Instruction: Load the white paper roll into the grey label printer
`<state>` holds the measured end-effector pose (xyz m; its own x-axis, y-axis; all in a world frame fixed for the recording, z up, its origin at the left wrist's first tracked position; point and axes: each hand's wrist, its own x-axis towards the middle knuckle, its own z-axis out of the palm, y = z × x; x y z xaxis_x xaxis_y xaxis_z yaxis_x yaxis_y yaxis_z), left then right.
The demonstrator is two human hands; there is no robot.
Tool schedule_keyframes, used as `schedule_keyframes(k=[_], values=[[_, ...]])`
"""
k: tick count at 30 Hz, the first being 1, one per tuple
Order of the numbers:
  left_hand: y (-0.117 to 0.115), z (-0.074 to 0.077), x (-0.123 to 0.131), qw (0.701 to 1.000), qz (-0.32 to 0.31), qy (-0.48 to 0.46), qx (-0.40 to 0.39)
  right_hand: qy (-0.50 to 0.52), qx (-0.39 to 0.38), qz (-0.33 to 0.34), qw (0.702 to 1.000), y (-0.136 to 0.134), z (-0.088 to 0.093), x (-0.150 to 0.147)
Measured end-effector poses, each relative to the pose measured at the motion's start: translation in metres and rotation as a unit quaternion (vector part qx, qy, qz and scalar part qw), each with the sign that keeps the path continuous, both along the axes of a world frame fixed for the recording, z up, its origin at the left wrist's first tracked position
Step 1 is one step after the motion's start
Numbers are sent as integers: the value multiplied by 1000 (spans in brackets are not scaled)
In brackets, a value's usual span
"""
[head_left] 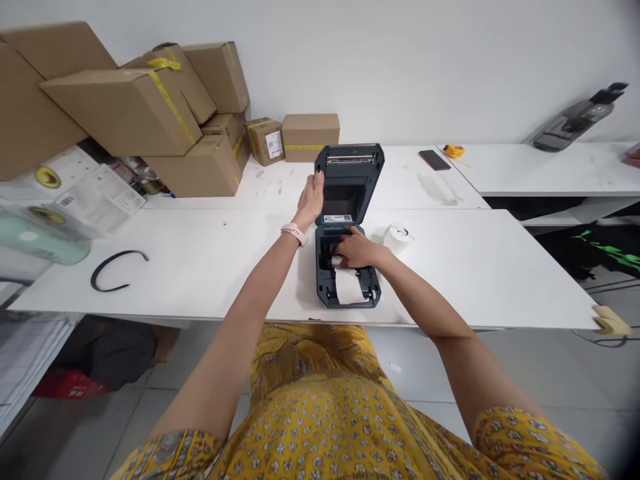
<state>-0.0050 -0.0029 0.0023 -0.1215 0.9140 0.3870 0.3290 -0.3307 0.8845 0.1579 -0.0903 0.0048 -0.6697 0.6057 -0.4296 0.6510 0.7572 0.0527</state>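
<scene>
A dark grey label printer point(320, 283) sits near the front edge of the white table, its lid point(371, 175) raised. My left hand point(313, 197) grips the left edge of that lid, fingers closed around it. Inside the printer body, my right hand point(361, 249) reaches down with bent fingers over the paper roll compartment; its fingertips are partly hidden. A strip of white label paper point(349, 287) runs from under that hand toward the printer's front. Just right of the printer stands a white paper roll point(399, 237).
Cardboard boxes point(125, 110) are stacked at the back left, with a small box point(310, 137) behind the printer. A black headband point(107, 272) and a green bottle point(45, 237) lie left. A phone point(434, 160), tape measure point(454, 151) and grey bottle point(575, 120) are back right.
</scene>
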Motion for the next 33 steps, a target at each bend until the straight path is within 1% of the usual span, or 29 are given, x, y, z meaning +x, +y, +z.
schedule_keyframes(k=[2,3,5,6,7,9,11,13,16,18,19,20,21,23,25,26,27,28,30,31,33], values=[[-16,-1,-2,1000,14,22,-10,8,5,-1,1000,0,0,1],[-29,-2,-2,999,34,37,-9,13,5,0,1000,0,-1,1],[-61,-10,-1,994,95,60,9,18,4,2,1000,0,-1,2],[-79,-15,1,991,110,75,5,19,4,4,1000,0,-2,2],[-96,-21,4,990,107,96,-11,20,6,7,1000,0,-2,3],[-122,-31,9,983,86,140,-77,24,11,11,1000,0,-4,3],[-135,-38,13,972,64,172,-148,32,18,14,999,0,-7,4],[-137,-39,14,961,50,200,-182,43,24,14,999,1,-11,5],[-130,-36,8,955,39,229,-182,82,12,6,997,6,-14,10],[-127,-36,3,956,29,229,-182,147,-27,1,989,9,-12,22],[-126,-37,1,957,24,225,-180,196,-58,2,979,10,-10,31],[-127,-39,-1,959,22,221,-176,253,-95,3,963,9,-7,42],[-127,-41,-1,961,21,218,-170,318,-132,1,939,6,-4,56],[-130,-45,-1,964,22,213,-159,453,-192,-19,870,-7,1,89],[-132,-50,1,965,28,210,-154,570,-208,-60,793,-26,-1,126],[-133,-52,3,965,35,210,-153,608,-201,-83,764,-36,-4,144],[-134,-53,4,965,43,211,-152,626,-190,-114,747,-45,-10,159],[-135,-54,6,964,51,213,-149,628,-178,-152,742,-52,-18,173],[-136,-55,8,965,60,214,-142,598,-147,-237,751,-59,-38,189],[-136,-56,8,966,60,211,-137,575,-134,-275,759,-60,-49,193],[-137,-56,8,970,56,198,-131,534,-117,-321,774,-56,-69,195]])
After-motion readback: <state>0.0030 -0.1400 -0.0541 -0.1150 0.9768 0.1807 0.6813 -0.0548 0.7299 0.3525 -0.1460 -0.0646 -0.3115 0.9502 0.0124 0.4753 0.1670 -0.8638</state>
